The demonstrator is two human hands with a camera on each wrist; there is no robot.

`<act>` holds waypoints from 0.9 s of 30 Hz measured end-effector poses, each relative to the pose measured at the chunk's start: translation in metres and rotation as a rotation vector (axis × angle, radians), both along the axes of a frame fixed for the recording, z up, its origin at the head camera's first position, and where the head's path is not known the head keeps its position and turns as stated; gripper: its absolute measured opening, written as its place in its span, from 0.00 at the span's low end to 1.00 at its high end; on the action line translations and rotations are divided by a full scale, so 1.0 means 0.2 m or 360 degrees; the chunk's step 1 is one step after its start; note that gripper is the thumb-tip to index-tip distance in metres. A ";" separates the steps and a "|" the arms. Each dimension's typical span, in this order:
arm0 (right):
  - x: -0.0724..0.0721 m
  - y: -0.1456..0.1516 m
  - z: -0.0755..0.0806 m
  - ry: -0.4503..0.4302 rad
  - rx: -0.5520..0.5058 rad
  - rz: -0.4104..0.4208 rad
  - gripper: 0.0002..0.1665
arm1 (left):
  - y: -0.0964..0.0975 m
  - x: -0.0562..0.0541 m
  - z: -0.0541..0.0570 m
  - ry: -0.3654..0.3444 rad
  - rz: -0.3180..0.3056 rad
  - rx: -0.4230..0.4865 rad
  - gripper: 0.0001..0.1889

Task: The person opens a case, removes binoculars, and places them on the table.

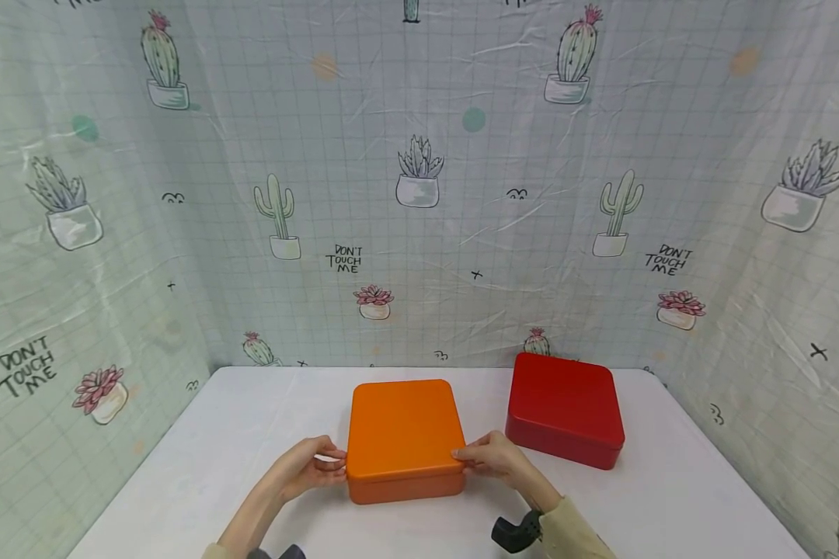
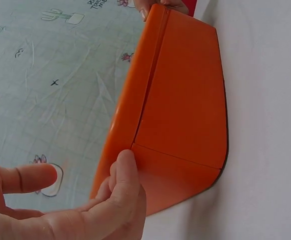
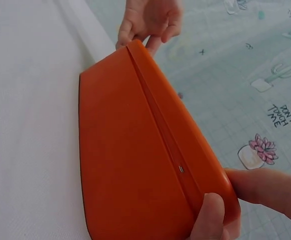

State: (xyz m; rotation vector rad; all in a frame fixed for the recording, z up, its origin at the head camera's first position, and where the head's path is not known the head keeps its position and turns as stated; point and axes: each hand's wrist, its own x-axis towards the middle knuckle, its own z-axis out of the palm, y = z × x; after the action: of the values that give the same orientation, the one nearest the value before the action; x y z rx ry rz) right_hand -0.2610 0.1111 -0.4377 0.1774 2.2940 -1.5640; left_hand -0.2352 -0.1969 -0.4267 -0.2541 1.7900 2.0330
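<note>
An orange square box (image 1: 405, 427) with a fitted lid (image 2: 130, 95) sits on the white table, in the middle of the head view. At its left side, my left hand (image 1: 312, 467) touches the near corner, fingertips right at the lid seam and thumb held apart from the box. My right hand (image 1: 492, 458) pinches the lid's near right corner, thumb over the top and a fingertip (image 3: 209, 212) under the rim. Along the front, a dark seam between lid and base looks wider towards the right hand. The undersides of both hands' grips are partly hidden.
A red square box (image 1: 565, 404) stands at the back right, slightly turned. The white table (image 1: 252, 411) is bordered by a plastic sheet (image 1: 475, 233) printed with cactus drawings at the back and both sides.
</note>
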 end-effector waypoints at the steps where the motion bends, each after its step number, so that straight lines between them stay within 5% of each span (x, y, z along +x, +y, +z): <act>1: 0.00 0.00 0.00 -0.0005 -0.0008 0.0000 0.25 | 0.00 0.00 0.00 -0.0015 0.0010 0.0017 0.17; 12: 0.01 0.02 0.02 0.0019 -0.0039 0.0060 0.23 | -0.03 -0.01 -0.02 -0.0102 -0.0170 0.0204 0.14; 27: -0.01 0.03 0.04 0.0006 -0.0080 0.0238 0.21 | -0.05 -0.01 0.00 -0.0126 -0.0237 0.0233 0.11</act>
State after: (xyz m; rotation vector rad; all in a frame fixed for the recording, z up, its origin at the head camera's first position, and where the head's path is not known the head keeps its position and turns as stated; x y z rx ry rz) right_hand -0.2637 0.1179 -0.4291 -0.0097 2.2133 -1.5450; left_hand -0.2381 -0.2066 -0.4260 -0.1509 1.5560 2.0079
